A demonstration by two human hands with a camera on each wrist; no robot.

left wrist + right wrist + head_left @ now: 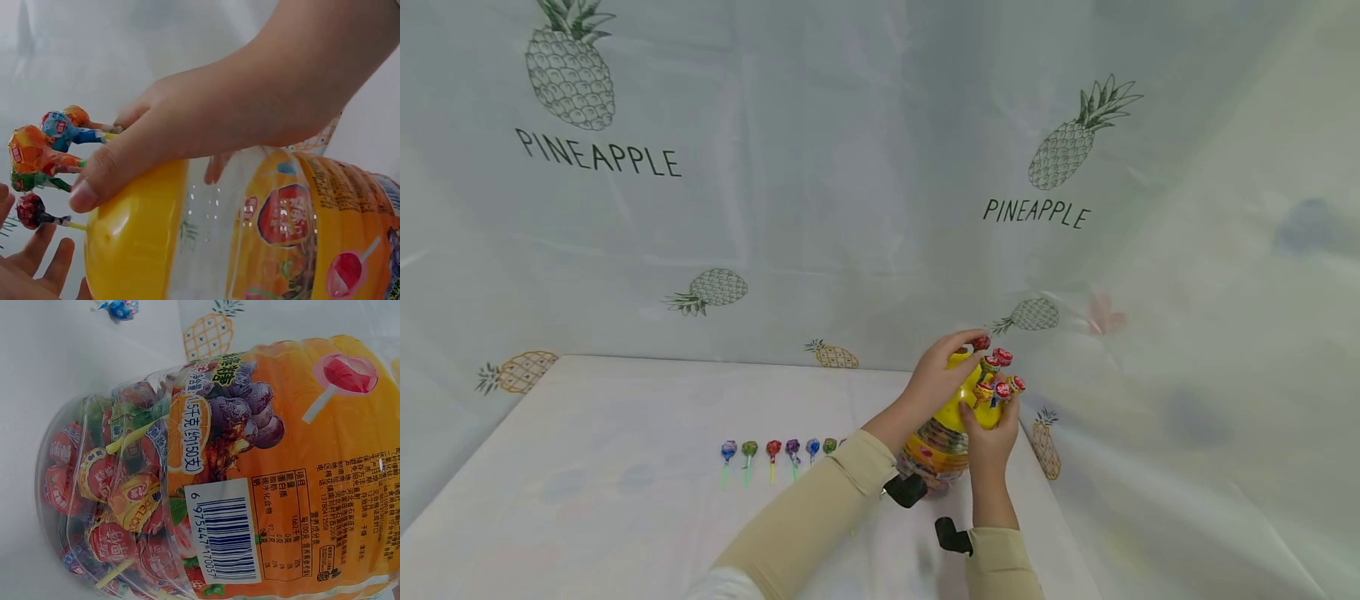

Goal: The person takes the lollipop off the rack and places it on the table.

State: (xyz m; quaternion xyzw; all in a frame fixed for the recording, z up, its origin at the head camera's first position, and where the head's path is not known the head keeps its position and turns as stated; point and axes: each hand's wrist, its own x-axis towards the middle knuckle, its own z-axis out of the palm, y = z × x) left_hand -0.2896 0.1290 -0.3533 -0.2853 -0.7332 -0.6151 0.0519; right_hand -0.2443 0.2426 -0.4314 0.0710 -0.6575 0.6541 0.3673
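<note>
A clear jar of lollipops [150,512] leans with its yellow jar lid [134,231] toward the upper right in the head view. Several wrapped lollipops [34,150] stick out of the lid's top by their sticks. My left hand [936,379] grips the lid's side, thumb over its edge; its fingertips are beside a dark red lollipop [981,342]. From below, my right hand [992,446] holds the lid's lower side, thumb and fingers around it. In the left wrist view, that hand's spread fingers [59,262] show close to the lollipop heads.
A row of lollipops, among them a blue one [728,450] and a red one [773,450], lies on the white table [625,417] to the left, partly hidden by my left sleeve [820,508]. A pineapple-print sheet [850,167] hangs behind.
</note>
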